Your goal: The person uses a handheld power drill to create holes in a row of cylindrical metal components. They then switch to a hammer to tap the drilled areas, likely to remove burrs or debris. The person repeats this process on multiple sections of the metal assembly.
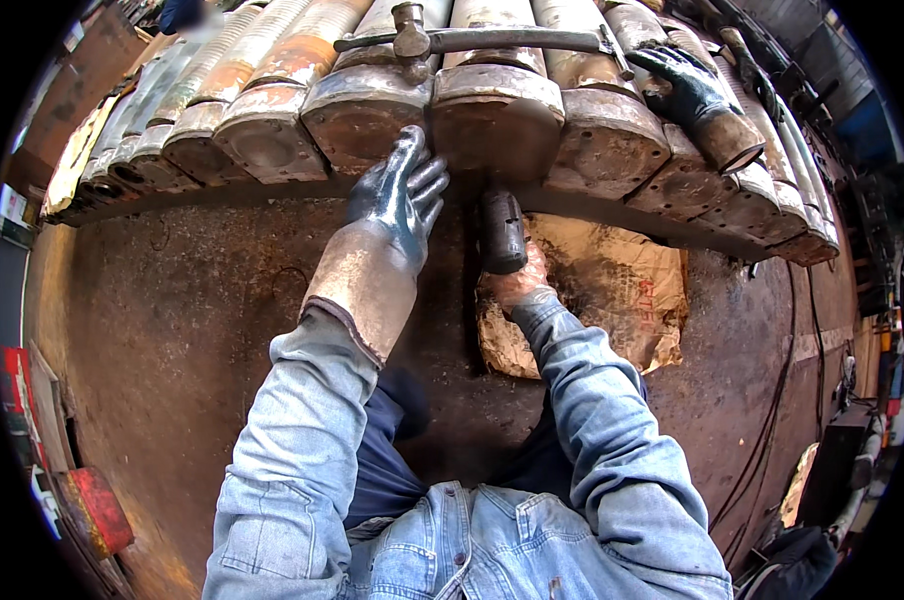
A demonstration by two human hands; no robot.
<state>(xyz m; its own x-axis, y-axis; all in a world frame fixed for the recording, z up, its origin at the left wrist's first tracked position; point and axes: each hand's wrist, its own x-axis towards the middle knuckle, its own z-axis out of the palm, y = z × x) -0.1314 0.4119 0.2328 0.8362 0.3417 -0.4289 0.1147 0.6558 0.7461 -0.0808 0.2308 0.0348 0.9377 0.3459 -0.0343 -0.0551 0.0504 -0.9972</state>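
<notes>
- Tool [502, 232]: one, in the right hand [525, 280]. Long axis runs from that hand away from the body, far end toward the middle cylinder [497, 105]; contact there cannot be told, as that end is dark and blurred.
- Right hand: bare, clasped on the tool, fingers largely hidden by it.
- Left hand [397, 195]: gloved, fingers extended, grasping nothing. Sits ahead and left of the right hand, nearer the row of cylinders; contact not determinable.
- Hammer [482, 41]: one, lying crosswise on the cylinders beyond both hands.
- Loose glove [700, 105]: one, on the cylinders, ahead and right of the right hand.
- Sack [612, 290]: one, below and right of the right hand.
- Cylinders: more than ten; row ends too crowded for an exact count.
</notes>
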